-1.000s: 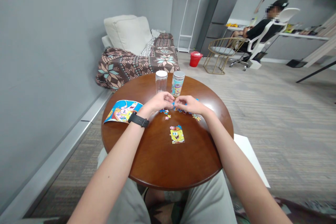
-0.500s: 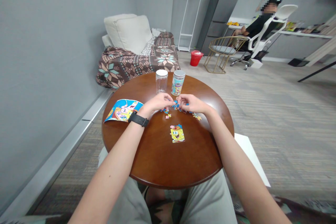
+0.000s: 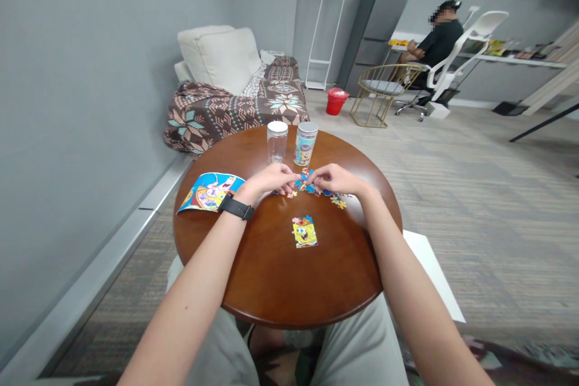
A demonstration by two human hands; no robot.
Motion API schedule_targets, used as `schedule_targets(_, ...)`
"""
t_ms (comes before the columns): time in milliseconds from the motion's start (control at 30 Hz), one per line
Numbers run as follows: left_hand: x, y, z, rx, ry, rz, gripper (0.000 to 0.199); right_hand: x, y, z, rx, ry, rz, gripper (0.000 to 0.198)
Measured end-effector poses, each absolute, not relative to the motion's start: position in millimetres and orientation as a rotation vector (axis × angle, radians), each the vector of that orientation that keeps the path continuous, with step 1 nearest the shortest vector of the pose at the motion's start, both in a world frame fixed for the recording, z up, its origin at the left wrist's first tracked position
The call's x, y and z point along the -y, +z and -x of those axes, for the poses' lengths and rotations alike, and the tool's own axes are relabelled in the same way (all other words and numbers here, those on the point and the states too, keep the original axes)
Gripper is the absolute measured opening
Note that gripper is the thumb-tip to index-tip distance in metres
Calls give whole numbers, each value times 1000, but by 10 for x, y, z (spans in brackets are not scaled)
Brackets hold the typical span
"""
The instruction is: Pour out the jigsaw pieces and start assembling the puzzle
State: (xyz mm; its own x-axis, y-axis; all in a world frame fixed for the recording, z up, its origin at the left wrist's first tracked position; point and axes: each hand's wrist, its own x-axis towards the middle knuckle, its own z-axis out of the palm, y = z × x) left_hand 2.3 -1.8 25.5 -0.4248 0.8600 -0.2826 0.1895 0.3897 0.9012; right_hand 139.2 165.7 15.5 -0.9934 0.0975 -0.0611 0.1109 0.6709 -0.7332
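Loose jigsaw puzzle pieces (image 3: 309, 187), mostly blue, lie in a small heap on the round brown table (image 3: 271, 271). My left hand (image 3: 277, 179) is at the heap's left side, its fingers bent and closed; whatever is between the fingertips is too small to make out. On the right, my right hand (image 3: 335, 179) touches the pieces with its index finger stretched out, its other fingers loosely curled. Nearer to me lies a joined puzzle section (image 3: 304, 232) with a yellow cartoon face. Beside my left wrist is a curved picture sheet (image 3: 210, 192).
Behind the heap stand a clear jar (image 3: 277, 143) with a white lid and a printed jar (image 3: 305, 145) with a grey lid. A patterned sofa (image 3: 235, 96), a red bin (image 3: 336, 101) and a gold chair (image 3: 384, 90) are beyond. A person (image 3: 441, 42) sits farther back.
My hands have drawn slightly apart over the heap, showing more blue pieces between them. My right index finger has straightened onto the pieces. The seated person has leaned to the left.
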Motion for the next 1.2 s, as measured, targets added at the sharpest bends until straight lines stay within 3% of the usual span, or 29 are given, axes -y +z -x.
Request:
schedule_targets(133,12,242,62,-2209,1070,-994,16,-1710,140,-1383,-2995,-1187,-371,26)
schedule_targets(300,64,223,99,-2642,732,-1131,10,-1794,137,-1418,-3008,-1036,-397,20)
schedule_targets(500,91,246,50,-2668,617,-1180,12,-1798,148,-1455,-2917,-999,-353,19)
schedule_targets(733,80,233,53,-2679,591,-1184,15,-1750,178,-1448,-2813,-1254,-203,16)
schedule_targets(867,77,211,59,-2679,589,-1202,15,-1714,209,-1449,-2776,-1263,-37,23)
schedule_targets(1033,74,202,55,-2660,563,-1215,16,-1699,246,-1438,-2867,-1291,-206,53)
schedule_targets(1200,65,197,49,-2632,529,-1295,18,-1742,211,-1406,-3072,-1149,-532,49)
